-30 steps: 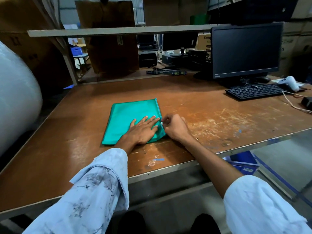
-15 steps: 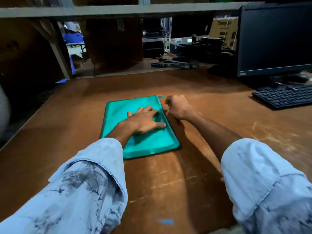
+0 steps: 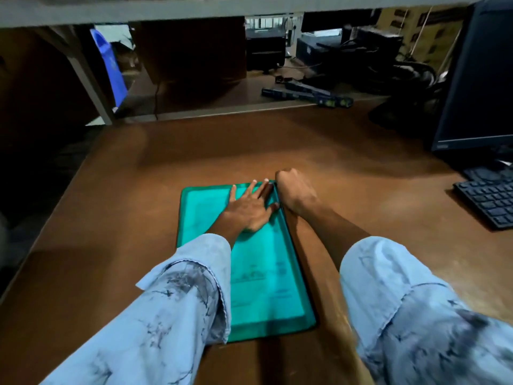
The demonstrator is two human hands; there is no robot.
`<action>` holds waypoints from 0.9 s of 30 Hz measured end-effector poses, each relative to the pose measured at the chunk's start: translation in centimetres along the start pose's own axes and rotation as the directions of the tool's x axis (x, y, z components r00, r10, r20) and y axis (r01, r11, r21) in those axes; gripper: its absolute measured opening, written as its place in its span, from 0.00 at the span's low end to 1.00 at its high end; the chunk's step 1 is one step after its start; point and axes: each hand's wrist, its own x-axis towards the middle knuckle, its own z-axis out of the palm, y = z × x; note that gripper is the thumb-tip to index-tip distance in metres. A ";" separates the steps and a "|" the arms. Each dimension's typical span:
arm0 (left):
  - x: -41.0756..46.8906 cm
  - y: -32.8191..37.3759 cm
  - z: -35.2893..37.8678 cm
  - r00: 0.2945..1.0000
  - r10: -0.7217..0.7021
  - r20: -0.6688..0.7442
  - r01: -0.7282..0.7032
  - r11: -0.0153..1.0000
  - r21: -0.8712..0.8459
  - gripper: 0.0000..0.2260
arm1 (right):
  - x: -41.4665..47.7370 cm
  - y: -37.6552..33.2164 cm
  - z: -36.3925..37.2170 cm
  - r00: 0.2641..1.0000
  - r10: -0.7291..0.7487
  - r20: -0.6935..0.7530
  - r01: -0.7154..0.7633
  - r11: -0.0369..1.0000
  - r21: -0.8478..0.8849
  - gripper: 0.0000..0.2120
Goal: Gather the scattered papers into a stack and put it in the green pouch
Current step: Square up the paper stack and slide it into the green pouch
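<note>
The green pouch (image 3: 266,282) lies flat on the brown table (image 3: 111,212), long side running away from me. Printed papers show faintly through its translucent face. My left hand (image 3: 249,207) lies flat on the pouch's far right part, fingers spread and straight, pressing it down. My right hand (image 3: 295,190) is curled into a fist at the pouch's far right corner, right at the zip edge. Its fingers hide what they pinch, most likely the zip pull. No loose papers are in sight on the table.
A black monitor (image 3: 480,79) and keyboard (image 3: 488,201) stand at the right. A long dark spirit level (image 3: 308,97) lies at the table's back, with cables and boxes behind. A low grey shelf beam (image 3: 194,9) crosses overhead. The left table edge drops off.
My right hand slid along the pouch's right edge from the near corner to the far corner. My left hand shifted farther up the pouch. My head moved closer and lower.
</note>
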 end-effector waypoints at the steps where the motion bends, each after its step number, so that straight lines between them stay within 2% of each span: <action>1: -0.2 0.1 -0.1 1.000 -0.003 0.010 0.002 1.000 0.015 0.29 | -0.3 -0.1 -0.3 1.000 0.015 0.009 -0.015 1.000 0.004 0.08; 5: -0.5 0.5 -0.3 0.998 0.003 0.055 -0.005 0.999 0.036 0.29 | -0.7 0.2 -0.8 0.992 0.067 0.103 -0.070 0.997 0.034 0.08; 11: -1.4 0.5 -0.2 0.998 0.001 0.069 -0.004 0.999 0.039 0.31 | 0.4 0.2 -0.9 0.955 0.208 0.213 -0.237 0.963 0.125 0.07; 14: -1.4 0.4 -0.4 0.996 -0.001 0.085 -0.002 0.999 0.035 0.31 | 0.4 -0.2 -1.3 0.964 0.163 0.210 -0.190 0.975 0.115 0.05; 20: -1.0 0.3 -0.1 0.995 -0.018 0.094 0.017 1.000 0.016 0.29 | -1.7 -0.2 -2.0 0.985 0.023 0.170 -0.012 0.998 -0.066 0.10; 23: -0.8 0.3 0.4 0.996 -0.024 0.081 0.023 1.000 0.010 0.27 | -3.7 -1.7 -2.6 0.982 0.022 0.189 0.008 0.988 -0.156 0.13; 27: -0.8 0.2 0.1 0.996 -0.015 0.087 0.014 1.000 0.004 0.27 | -8.2 -2.9 -3.0 0.981 0.012 0.195 0.026 0.981 -0.190 0.15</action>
